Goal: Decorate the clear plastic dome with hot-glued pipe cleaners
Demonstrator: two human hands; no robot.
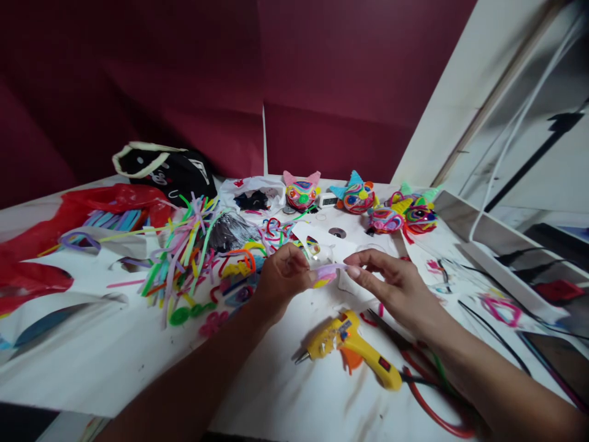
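Over the middle of the white table, my left hand (286, 279) is closed with thumb and fingers on a small pink and yellow coiled piece (324, 279). A lilac pipe cleaner (332, 268) runs along the top of this piece towards the right. My right hand (391, 282) pinches the pipe cleaner's right end between thumb and fingertips. The left fingers partly cover the coiled piece. Below the hands lies a yellow hot glue gun (354, 347), its nozzle pointing left and its cord running off right beneath my right forearm.
Loose pipe cleaners (184, 245) in many colours are heaped at left, beside a red plastic bag (115, 199). Several colourful eared heads, including a pink-eared one (302, 191), stand at the back. A black bag (170, 172) is behind. A phone (556, 362) and cables lie right.
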